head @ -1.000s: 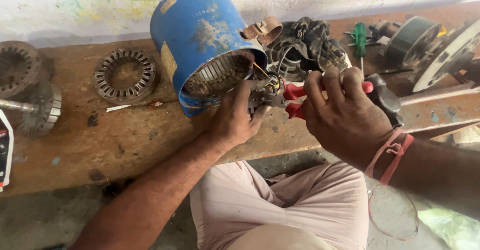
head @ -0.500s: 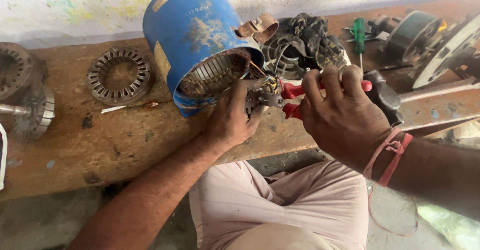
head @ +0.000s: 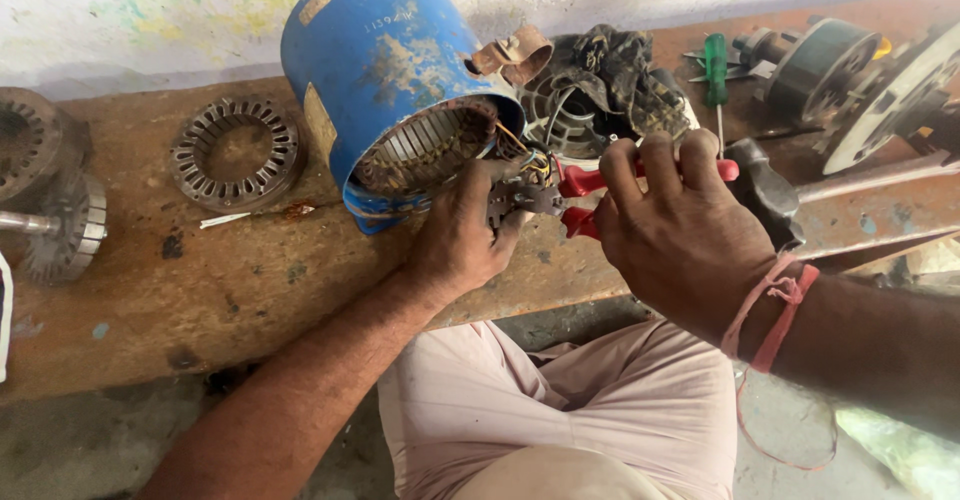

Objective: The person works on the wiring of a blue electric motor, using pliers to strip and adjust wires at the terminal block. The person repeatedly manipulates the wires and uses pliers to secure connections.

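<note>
A blue cylindrical motor housing (head: 385,55) lies on its side on the rusty workbench (head: 220,280), its open end with stator slots facing me. Thin coloured wires (head: 525,155) come out of that opening. My left hand (head: 465,235) pinches a small dark part (head: 520,198) at the wire ends, just below the opening. My right hand (head: 685,230) grips red-handled pliers (head: 580,200), whose jaws meet that part. A red thread is tied round my right wrist.
A ring-shaped stator core (head: 237,152) lies left of the housing, a rotor on a shaft (head: 55,222) at the far left. Behind my hands are a dark fan cover (head: 600,90), a green screwdriver (head: 715,70), a hammer (head: 780,190) and motor parts (head: 830,70).
The view has shifted slightly. Both hands stay at the wire ends with the pliers; the grip looks the same.
</note>
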